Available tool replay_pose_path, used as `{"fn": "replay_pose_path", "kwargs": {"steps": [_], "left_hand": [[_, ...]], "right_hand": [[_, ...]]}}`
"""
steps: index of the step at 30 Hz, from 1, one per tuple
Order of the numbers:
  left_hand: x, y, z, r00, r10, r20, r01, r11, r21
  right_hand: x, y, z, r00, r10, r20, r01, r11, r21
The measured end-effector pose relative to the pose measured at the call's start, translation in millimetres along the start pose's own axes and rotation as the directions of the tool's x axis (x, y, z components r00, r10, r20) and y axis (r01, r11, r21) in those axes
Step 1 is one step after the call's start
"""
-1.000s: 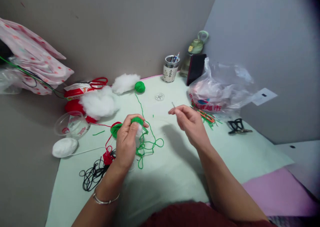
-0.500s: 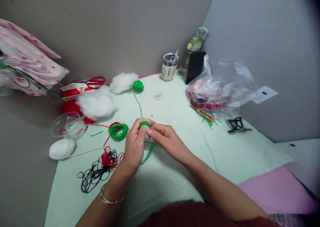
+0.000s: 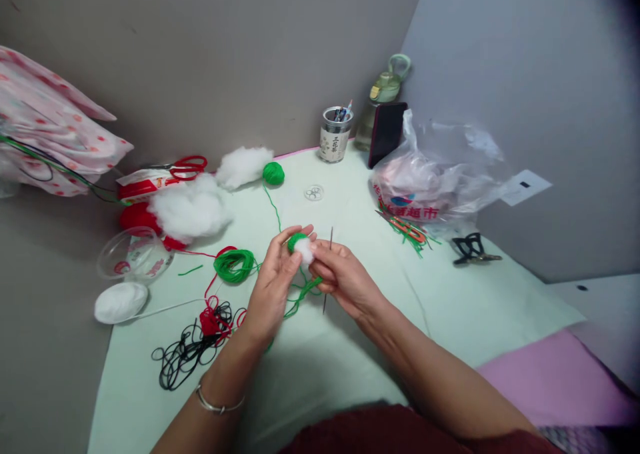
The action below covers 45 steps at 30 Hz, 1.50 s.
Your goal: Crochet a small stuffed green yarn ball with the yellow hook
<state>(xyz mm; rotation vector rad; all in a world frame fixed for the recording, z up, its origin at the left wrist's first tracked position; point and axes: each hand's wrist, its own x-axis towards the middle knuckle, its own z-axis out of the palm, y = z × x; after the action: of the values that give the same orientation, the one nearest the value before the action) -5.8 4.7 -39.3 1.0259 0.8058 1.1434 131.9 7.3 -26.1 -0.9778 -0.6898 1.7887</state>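
One green piece (image 3: pixel 295 242) lies between left fingers (image 3: pixel 281 239) and right fingers (image 3: pixel 329 259).

My rod (image 3: pixel 325 301) looks like metal; my green knit (image 3: pixel 295 241), matt yarn; its stuffing (image 3: pixel 305 249), fluffy fibre; the bag (image 3: pixel 433 174), glossy plastic.

Here's the pale table (image 3: pixel 450 314): black cord (image 3: pixel 186 353) sprawls near left, green ball (image 3: pixel 273 173) and cup (image 3: pixel 334 145) sit far back, bag (image 3: pixel 425 182) slumps right!
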Motion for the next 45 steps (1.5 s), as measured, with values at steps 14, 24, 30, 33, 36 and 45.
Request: {"fn": "replay_pose_path", "kwargs": {"steps": [14,24,30,33,36,45], "left_hand": [[3.2,-1.6,4.7,0.982,-0.022,-0.188,0.003,0.995,-0.103],[2.8,2.9,-17.7,0.964,0.186,-0.192,-0.119,0.942,0.313],[0.1,2.2,-14.1,0.978,0.175,-0.110,-0.123,0.919,0.374],[-0.5,1.2,-13.3,0.982,0.167,-0.094,-0.119,0.917,0.381],[-0.7,0.0,-13.0,0.982,0.162,-0.099,-0.112,0.916,0.386],[0.3,-3.2,-14.3,0.978,0.184,-0.100,-0.122,0.888,0.444]], "right_hand": [[-0.8,15.4,1.9,0.974,-0.225,0.035,0.222,0.902,-0.371],[-9.5,-7.3,-14.1,0.882,-0.447,0.150,0.409,0.567,-0.715],[-15.3,-10.8,-8.8,0.961,-0.120,0.247,0.230,0.846,-0.481],[-15.1,-9.6,-7.5,0.959,-0.037,0.282,0.162,0.886,-0.434],[-12.4,-9.5,-7.6,0.960,0.013,0.281,0.097,0.923,-0.372],[-4.6,-6.8,-12.1,0.941,0.096,0.325,-0.028,0.978,-0.207]]}}
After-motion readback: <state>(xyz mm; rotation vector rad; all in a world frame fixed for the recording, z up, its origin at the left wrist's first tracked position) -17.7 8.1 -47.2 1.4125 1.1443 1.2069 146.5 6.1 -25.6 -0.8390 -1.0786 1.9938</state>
